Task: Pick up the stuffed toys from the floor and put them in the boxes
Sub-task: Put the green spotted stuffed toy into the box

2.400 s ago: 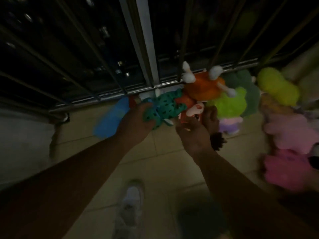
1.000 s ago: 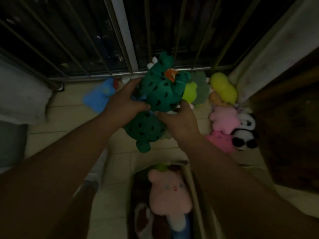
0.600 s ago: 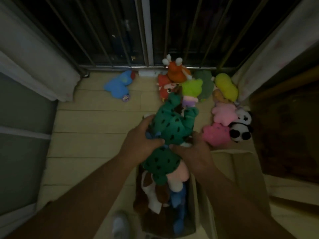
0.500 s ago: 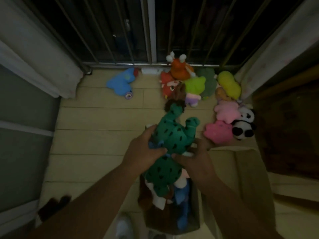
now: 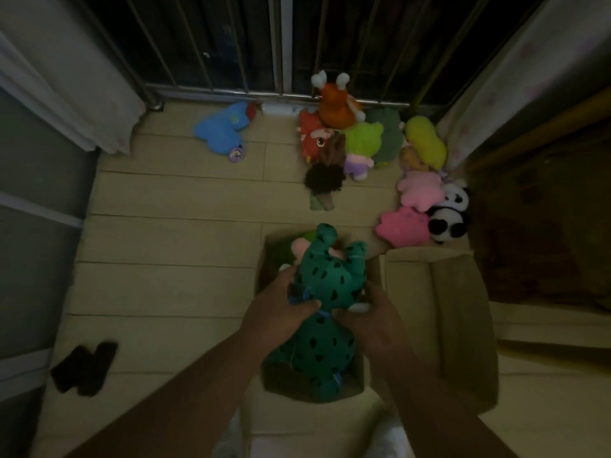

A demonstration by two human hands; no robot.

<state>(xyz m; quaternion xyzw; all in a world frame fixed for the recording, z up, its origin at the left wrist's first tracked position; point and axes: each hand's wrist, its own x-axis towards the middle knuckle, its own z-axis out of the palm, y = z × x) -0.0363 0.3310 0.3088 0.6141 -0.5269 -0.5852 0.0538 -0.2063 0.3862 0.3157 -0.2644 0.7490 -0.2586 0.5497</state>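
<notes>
Both hands are on one item: the left hand [image 5: 281,312] and the right hand [image 5: 370,317] are curled round the middle of the green spotted toy [image 5: 327,282], gripping it from either side. The toy sits lengthwise in the mouth of the near box [image 5: 260,269], its lower end down between the cardboard walls and its upper end rising past the far rim. A pale pink toy [image 5: 298,247] shows beneath it, so this box already holds at least one other piece; how much more lies under the green toy is hidden. A second box [image 5: 459,292] stands just beside it on the right, flaps open. In my judgement the step in hand is the deposit itself, nearly complete, with the release not yet made. The larger share of the work remains on the floor [image 5: 165,242]. Against the railing lie the blue toy [image 5: 221,130], apart from the others, and a tight cluster: the orange toy [image 5: 335,104], the red toy [image 5: 312,137], the lime toy [image 5: 362,137], a dark green toy [image 5: 390,133] behind it and a dark-haired doll [image 5: 325,180] in front. Along the right-hand curtain run the yellow toy [image 5: 426,140], a light pink toy [image 5: 420,191], a bright pink toy [image 5: 403,226] and the panda [image 5: 451,213] — the last two lying near the far edge of the second box. A dark shape [image 5: 84,368] lies on the floor at the left; the light is too poor to identify it. Assessment — task in its early-to-middle part, roughly ten toys outstanding.
</notes>
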